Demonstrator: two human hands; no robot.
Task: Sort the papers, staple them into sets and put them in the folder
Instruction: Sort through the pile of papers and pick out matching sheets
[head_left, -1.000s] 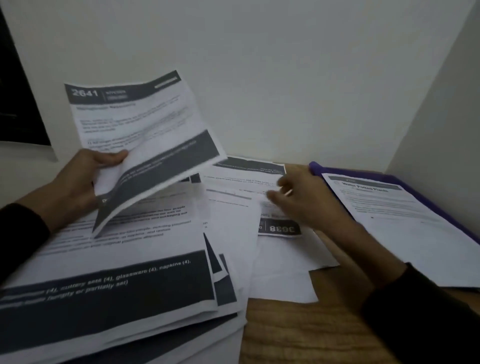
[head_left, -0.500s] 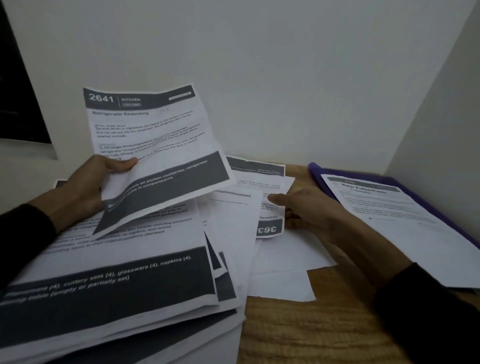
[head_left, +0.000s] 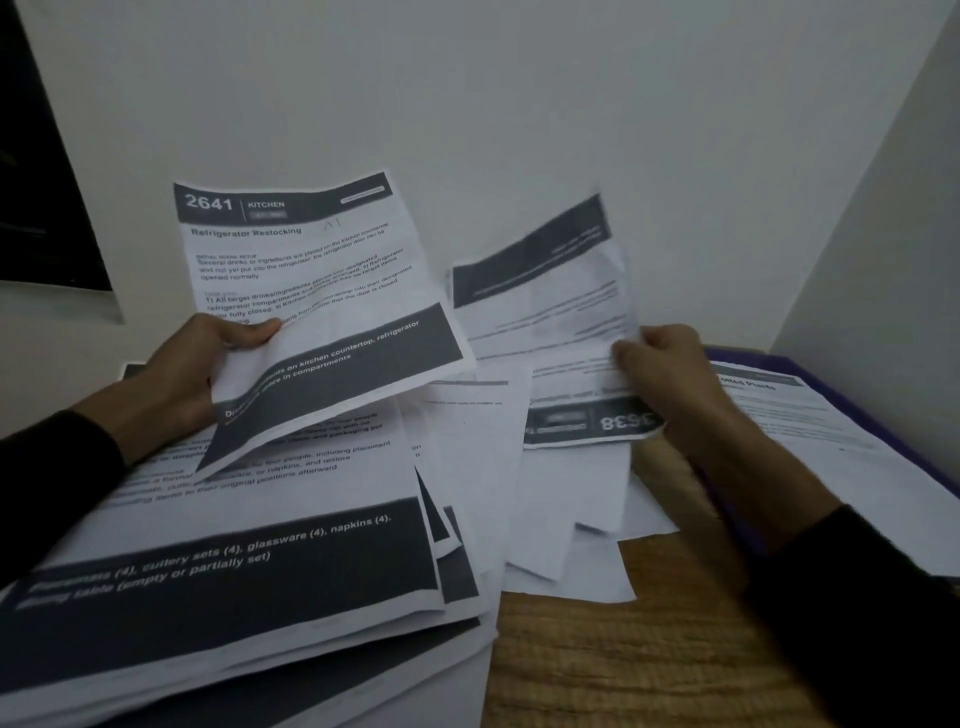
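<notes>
My left hand (head_left: 197, 369) grips a printed sheet headed "2641 Kitchen" (head_left: 306, 291) and holds it up over the spread of papers (head_left: 249, 545) on the left of the desk. My right hand (head_left: 670, 379) pinches the edge of another sheet (head_left: 545, 301), whose far end stands lifted against the wall. Under that hand lies a sheet numbered "3638" (head_left: 587, 421), upside down to me. A purple folder (head_left: 748, 358) lies open at the right with one printed page (head_left: 831, 441) on it. No stapler is in view.
Loose white sheets (head_left: 571, 519) overlap in the middle of the wooden desk (head_left: 623, 649). White walls close in behind and on the right. A dark panel (head_left: 47, 182) stands at the far left.
My right hand has taken hold of a sheet from the middle pile and raised its far end. My left hand has lifted the "2641" sheet a little higher and more upright.
</notes>
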